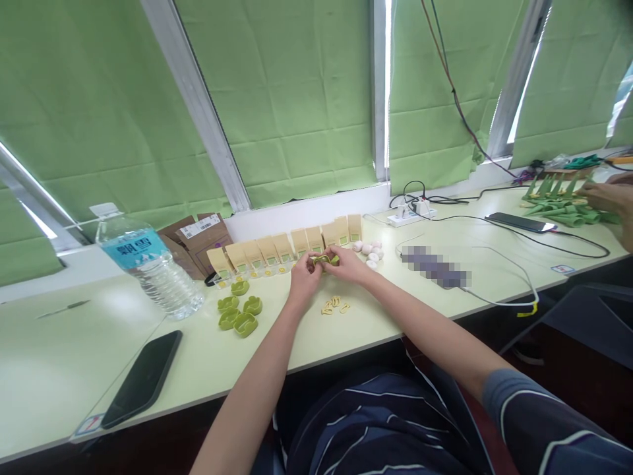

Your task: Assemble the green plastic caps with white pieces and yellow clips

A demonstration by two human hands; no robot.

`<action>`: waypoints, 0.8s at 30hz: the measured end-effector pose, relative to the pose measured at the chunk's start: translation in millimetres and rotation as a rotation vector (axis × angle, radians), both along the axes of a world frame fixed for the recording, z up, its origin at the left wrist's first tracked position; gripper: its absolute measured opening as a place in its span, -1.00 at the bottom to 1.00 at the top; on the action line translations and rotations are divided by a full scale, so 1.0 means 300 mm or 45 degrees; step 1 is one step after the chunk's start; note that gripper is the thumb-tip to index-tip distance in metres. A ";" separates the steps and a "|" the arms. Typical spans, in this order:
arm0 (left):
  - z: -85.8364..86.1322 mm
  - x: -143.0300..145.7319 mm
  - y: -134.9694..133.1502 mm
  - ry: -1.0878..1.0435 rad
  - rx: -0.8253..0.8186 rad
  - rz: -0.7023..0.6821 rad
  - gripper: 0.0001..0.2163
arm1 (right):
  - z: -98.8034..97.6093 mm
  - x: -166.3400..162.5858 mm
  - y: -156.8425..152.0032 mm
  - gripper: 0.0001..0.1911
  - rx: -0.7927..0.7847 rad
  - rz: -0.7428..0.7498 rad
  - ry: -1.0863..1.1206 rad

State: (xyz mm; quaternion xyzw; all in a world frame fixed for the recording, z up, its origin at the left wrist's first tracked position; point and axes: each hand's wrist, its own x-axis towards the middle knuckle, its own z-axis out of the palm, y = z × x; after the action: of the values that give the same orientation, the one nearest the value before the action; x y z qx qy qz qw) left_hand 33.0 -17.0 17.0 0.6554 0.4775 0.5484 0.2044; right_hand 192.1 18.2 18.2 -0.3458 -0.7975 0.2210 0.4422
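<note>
Between my two hands, just above the table, is a green molded piece point(322, 260) with a paler edge, partly covered by fingers. My left hand point(305, 272) is closed on its left side, and my right hand point(347, 262) pinches its right side. Several similar green molded pieces point(245, 323) lie on the table to the left. Below my hands sit several small yellow pieces point(335, 305). Behind them runs a row of small tan cards point(283, 247) in clear holders. Several whitish-pink rounded pieces point(372, 254) lie right of my right hand.
At the left stand a large water bottle point(148, 264) and a cardboard box point(198, 241); a black phone point(143, 379) lies in front. Rightward are a power strip point(411, 216), cables and another phone point(520, 222). A co-worker's hand point(606, 198) is beside green pieces point(558, 206).
</note>
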 end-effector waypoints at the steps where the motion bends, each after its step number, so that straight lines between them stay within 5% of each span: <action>1: 0.001 0.001 -0.003 0.002 -0.002 0.002 -0.82 | 0.000 -0.001 0.000 -0.82 -0.001 0.002 -0.001; 24: 0.006 0.006 -0.012 -0.006 -0.001 -0.051 -0.81 | -0.001 0.000 0.003 -0.86 -0.032 0.002 0.008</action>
State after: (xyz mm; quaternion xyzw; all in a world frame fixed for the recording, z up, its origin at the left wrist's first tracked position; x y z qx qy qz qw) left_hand 34.9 -20.6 18.7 0.6635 0.4639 0.5455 0.2165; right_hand 192.1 19.1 17.8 -0.3502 -0.7935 0.2324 0.4401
